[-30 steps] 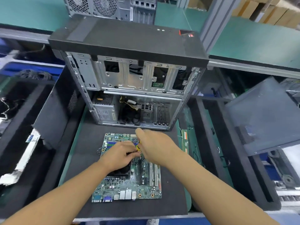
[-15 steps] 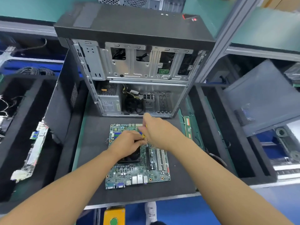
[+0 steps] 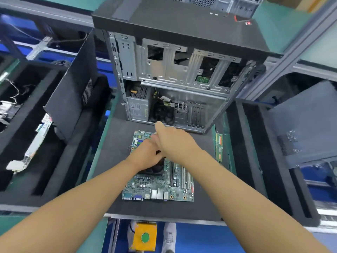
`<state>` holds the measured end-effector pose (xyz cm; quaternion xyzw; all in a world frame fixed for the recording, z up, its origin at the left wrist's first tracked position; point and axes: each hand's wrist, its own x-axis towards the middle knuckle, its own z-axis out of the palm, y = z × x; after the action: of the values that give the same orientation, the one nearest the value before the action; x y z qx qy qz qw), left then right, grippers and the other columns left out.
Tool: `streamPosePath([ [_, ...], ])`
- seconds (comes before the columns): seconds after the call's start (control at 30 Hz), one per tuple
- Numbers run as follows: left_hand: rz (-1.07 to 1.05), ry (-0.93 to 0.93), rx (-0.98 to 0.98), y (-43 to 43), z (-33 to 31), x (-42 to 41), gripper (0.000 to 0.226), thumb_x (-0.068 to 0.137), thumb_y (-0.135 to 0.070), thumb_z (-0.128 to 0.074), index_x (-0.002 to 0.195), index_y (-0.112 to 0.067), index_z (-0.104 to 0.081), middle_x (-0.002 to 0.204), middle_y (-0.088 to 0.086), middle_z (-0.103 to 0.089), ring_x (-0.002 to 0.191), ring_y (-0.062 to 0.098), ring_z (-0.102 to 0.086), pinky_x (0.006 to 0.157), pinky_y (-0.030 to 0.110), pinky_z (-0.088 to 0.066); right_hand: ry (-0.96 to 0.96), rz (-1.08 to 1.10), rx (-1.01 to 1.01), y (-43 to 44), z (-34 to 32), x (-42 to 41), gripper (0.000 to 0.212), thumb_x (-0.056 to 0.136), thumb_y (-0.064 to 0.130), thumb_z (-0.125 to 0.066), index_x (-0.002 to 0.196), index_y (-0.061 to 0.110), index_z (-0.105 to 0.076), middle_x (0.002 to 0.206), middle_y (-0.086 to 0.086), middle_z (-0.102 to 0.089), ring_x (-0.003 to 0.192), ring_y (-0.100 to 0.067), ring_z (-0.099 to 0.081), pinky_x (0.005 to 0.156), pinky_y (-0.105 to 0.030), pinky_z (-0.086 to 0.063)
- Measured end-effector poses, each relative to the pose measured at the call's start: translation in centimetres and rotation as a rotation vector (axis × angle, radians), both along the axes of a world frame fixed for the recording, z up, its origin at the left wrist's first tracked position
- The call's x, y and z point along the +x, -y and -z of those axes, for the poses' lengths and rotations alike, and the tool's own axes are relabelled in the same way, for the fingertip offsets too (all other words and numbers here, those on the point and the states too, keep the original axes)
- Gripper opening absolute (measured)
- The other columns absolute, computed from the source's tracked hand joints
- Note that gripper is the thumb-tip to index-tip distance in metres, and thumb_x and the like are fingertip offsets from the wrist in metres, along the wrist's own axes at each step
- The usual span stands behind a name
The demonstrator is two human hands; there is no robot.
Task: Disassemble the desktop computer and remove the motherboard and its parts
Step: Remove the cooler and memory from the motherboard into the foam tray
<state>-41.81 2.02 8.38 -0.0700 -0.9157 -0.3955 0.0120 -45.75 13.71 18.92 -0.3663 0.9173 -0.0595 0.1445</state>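
Grip first: both hands meet over the upper middle of the board (image 3: 160, 181). The left hand (image 3: 145, 156) lies on the dark cooler (image 3: 156, 168) with its fingers bent down. The right hand (image 3: 176, 143) crosses just above it, back to the camera and thumb raised. Its fingers are hidden, so I cannot tell how far either hand is closed or what, if anything, it holds.

The board lies flat on the black mat (image 3: 113, 161) on the bench (image 3: 106, 136), in the centre of the frame. It sits just below the open case (image 3: 173, 79), close to it but apart. A RAM stick (image 3: 218, 147) lies off to the right.

By my judgement the board is light, thin and stiff, but fragile. It should be lifted by its bare edges and kept level, never bent or taken by its small parts. The cooler is likely the heaviest piece on it and the firmest handhold. It would probably need its fastenings freed before it lifts.

The board's long axis runs from the bottom of the frame toward the top. Its ports (image 3: 145, 195) line the lower edge, and the slots (image 3: 184, 178) run lengthwise along its right side.
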Motion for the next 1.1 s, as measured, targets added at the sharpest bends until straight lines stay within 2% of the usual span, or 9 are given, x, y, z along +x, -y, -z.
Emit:
streamPosePath([
  [0.1, 0.072, 0.030, -0.056, 0.7, 0.7, -0.1, 0.020, 0.094, -0.028, -0.061, 0.083, -0.015, -0.073, 0.085, -0.001, -0.074, 0.072, 0.002, -0.057, 0.063, 0.026, -0.045, 0.084, 0.074, -0.046, -0.9, -0.7, -0.7, 0.024, 0.105, 0.033, -0.035, 0.091, 0.015, -0.030, 0.072, -0.006, -0.048, 0.059, -0.025, -0.045, 0.050, -0.037, -0.030],
  [0.2, 0.121, 0.061, -0.064, 1.0, 0.9, -0.2, 0.024, 0.096, -0.032, -0.061, 0.103, -0.016, -0.077, 0.099, 0.000, -0.075, 0.092, 0.016, -0.065, 0.086, 0.033, -0.048, 0.102, 0.087, -0.029, -1.8, -0.8, -0.4, 0.021, 0.105, 0.031, -0.035, 0.090, 0.016, -0.030, 0.071, -0.004, -0.047, 0.060, -0.027, -0.047, 0.050, -0.037, -0.029],
  [0.47, 0.132, 0.053, -0.026, 1.0, 0.7, -0.5, 0.016, 0.092, -0.025, -0.069, 0.099, -0.015, -0.079, 0.090, -0.003, -0.075, 0.084, 0.016, -0.065, 0.084, 0.033, -0.051, 0.130, 0.124, -0.033, -3.0, -1.1, -0.6, 0.024, 0.105, 0.036, -0.036, 0.093, 0.015, -0.032, 0.072, 0.001, -0.044, 0.066, -0.029, -0.046, 0.057, -0.040, -0.035],
  [0.63, 0.125, 0.122, -0.001, 1.2, 0.5, -0.7, 0.012, 0.093, -0.023, -0.067, 0.097, -0.018, -0.078, 0.069, -0.027, -0.065, 0.069, -0.005, -0.060, 0.066, 0.012, -0.043, -0.124, 0.079, 0.105, -2.6, -0.7, -0.5, 0.030, 0.104, 0.043, -0.033, 0.096, 0.015, -0.028, 0.063, 0.004, -0.034, 0.059, -0.026, -0.041, 0.046, -0.033, -0.025],
  [0.7, 0.102, 0.160, 0.012, 1.4, 0.3, -0.8, 0.012, 0.094, -0.023, -0.067, 0.098, -0.020, -0.078, 0.062, -0.029, -0.063, 0.062, -0.003, -0.057, 0.060, 0.013, -0.039, -0.151, 0.045, 0.129, -2.5, -0.6, -0.6, 0.028, 0.104, 0.041, -0.034, 0.096, 0.015, -0.028, 0.064, 0.003, -0.039, 0.061, -0.027, -0.049, 0.043, -0.031, -0.022],
  [0.8, 0.113, 0.167, -0.013, 1.5, 0.5, -0.8, 0.012, 0.093, -0.020, -0.067, 0.094, -0.016, -0.079, 0.077, -0.002, -0.074, 0.067, 0.015, -0.062, 0.066, 0.030, -0.045, 0.039, 0.016, 0.061, -2.1, -0.4, -0.5, 0.025, 0.104, 0.035, -0.037, 0.093, 0.014, -0.029, 0.070, -0.002, -0.045, 0.062, -0.028, -0.050, 0.047, -0.035, -0.028],
  [0.93, 0.091, 0.164, -0.037, 1.0, 0.5, -0.5, 0.016, 0.094, -0.020, -0.066, 0.103, -0.017, -0.079, 0.087, 0.003, -0.077, 0.075, 0.018, -0.067, 0.076, 0.031, -0.050, 0.182, -0.003, 0.019, -2.7, -0.7, -1.1, 0.024, 0.102, 0.029, -0.044, 0.088, 0.017, -0.028, 0.074, -0.004, -0.045, 0.066, -0.026, -0.046, 0.054, -0.039, -0.033],
  [1.0, 0.066, 0.126, -0.058, 0.8, 0.6, -0.4, 0.015, 0.094, -0.020, -0.066, 0.101, -0.018, -0.080, 0.082, 0.004, -0.076, 0.065, 0.010, -0.061, 0.069, 0.028, -0.047, 0.219, -0.024, 0.006, -3.1, -1.0, -1.4, 0.023, 0.103, 0.029, -0.043, 0.088, 0.017, -0.030, 0.078, -0.005, -0.047, 0.067, -0.022, -0.046, 0.053, -0.038, -0.034],
  [1.1, 0.029, 0.101, -0.053, 0.6, 0.6, -0.3, 0.014, 0.091, -0.020, -0.070, 0.100, -0.017, -0.080, 0.085, 0.001, -0.077, 0.060, -0.003, -0.053, 0.063, 0.005, -0.036, 0.268, -0.078, 0.065, -3.4, -1.6, -1.6, 0.016, 0.102, 0.024, -0.043, 0.091, 0.017, -0.034, 0.087, -0.006, -0.047, 0.075, -0.026, -0.050, 0.066, -0.044, -0.044],
])
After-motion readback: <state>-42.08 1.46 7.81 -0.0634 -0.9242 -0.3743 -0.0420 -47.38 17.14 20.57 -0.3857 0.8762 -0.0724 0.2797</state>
